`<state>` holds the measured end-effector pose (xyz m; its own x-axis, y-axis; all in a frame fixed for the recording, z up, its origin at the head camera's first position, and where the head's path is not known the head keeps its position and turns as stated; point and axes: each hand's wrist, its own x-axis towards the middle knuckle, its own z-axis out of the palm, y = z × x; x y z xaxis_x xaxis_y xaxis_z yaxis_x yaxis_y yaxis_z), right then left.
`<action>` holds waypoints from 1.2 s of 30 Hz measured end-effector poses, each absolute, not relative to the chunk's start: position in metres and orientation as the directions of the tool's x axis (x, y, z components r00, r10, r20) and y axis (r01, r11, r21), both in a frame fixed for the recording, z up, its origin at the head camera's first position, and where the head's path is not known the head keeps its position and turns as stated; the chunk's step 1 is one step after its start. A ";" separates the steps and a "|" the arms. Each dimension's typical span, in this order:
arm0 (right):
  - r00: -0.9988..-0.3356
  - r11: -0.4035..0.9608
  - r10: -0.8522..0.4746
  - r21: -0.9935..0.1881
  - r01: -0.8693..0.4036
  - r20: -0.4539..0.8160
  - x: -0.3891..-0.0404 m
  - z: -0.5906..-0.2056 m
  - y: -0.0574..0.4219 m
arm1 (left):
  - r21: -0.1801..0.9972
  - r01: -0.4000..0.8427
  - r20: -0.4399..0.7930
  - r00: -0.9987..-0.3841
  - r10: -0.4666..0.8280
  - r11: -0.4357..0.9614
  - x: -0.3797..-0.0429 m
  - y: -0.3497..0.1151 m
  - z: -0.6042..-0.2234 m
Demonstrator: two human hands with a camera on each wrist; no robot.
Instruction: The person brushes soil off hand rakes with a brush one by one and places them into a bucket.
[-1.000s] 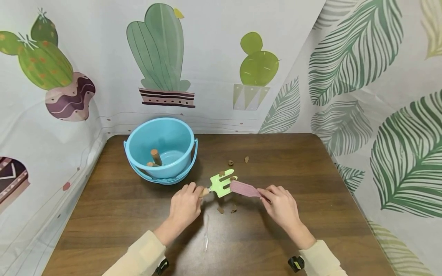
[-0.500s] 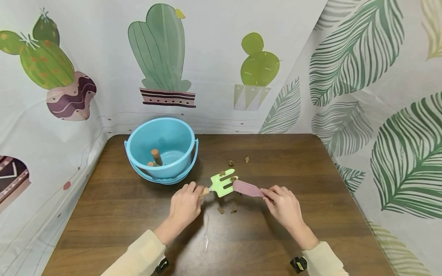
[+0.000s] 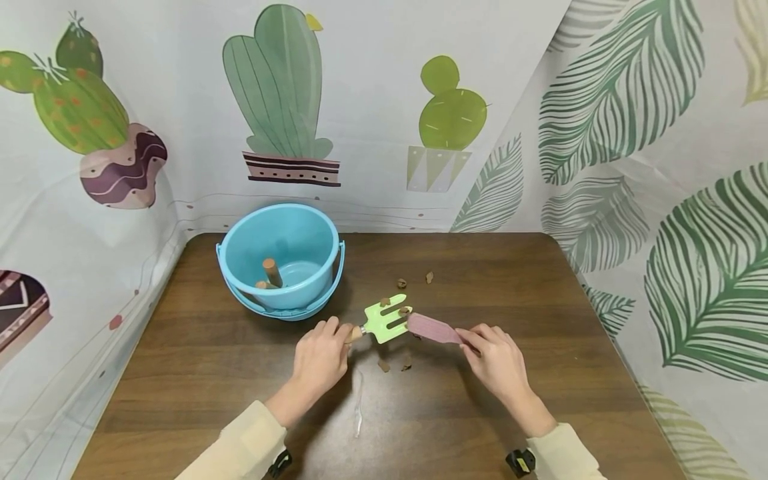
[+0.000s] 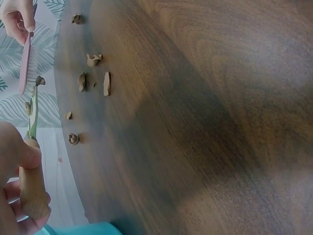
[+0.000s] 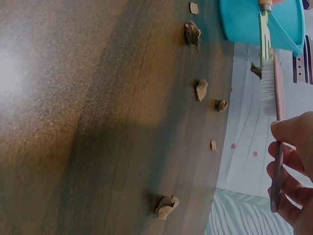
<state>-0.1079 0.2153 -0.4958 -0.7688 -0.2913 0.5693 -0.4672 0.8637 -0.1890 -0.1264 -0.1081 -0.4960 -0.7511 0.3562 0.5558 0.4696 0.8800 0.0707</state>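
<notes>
Head view, left to right: blue bucket (image 3: 282,263) near desk's (image 3: 180,373) far left corner. Left hand (image 3: 320,360) curls round wooden handle of green hand rake (image 3: 384,320), held mid-desk. Right hand (image 3: 495,360) pinches pink brush (image 3: 433,329), bristles at the tines. Step: brushing brown crumbs (image 3: 393,365) off rake. Next likely needs short strokes along tines, rake kept steady.

blue plastic bucket (image 3: 281,261) back-left on dark wooden table (image 3: 540,400) | green toy garden fork (image 3: 384,319) right-front of bucket | pink brush (image 3: 433,329) right of fork, touching | brown crumbs (image 3: 414,279) behind fork
</notes>
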 end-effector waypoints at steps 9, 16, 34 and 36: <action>-0.766 0.879 -0.273 -0.172 -0.444 0.582 -0.107 -0.499 0.225 | 0.080 0.458 0.548 -0.762 0.344 0.885 -0.127 -0.115 -0.497; -0.770 0.872 -0.256 -0.205 -0.445 0.584 -0.111 -0.495 0.223 | 0.117 0.434 0.541 -0.782 0.309 0.893 -0.130 -0.121 -0.497; -0.748 0.826 -0.314 -0.220 -0.519 0.585 -0.115 -0.486 0.189 | 0.104 0.456 0.525 -0.780 0.341 0.884 -0.129 -0.110 -0.495; -0.740 0.831 -0.332 -0.190 -0.523 0.585 -0.116 -0.487 0.187 | 0.101 0.460 0.528 -0.776 0.345 0.882 -0.129 -0.108 -0.494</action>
<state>-0.1157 0.1867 -0.4872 -0.7402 -0.3322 0.5846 -0.5227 0.8312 -0.1896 -0.1294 -0.1084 -0.4939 -0.7764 0.3448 0.5275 0.4603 0.8820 0.1010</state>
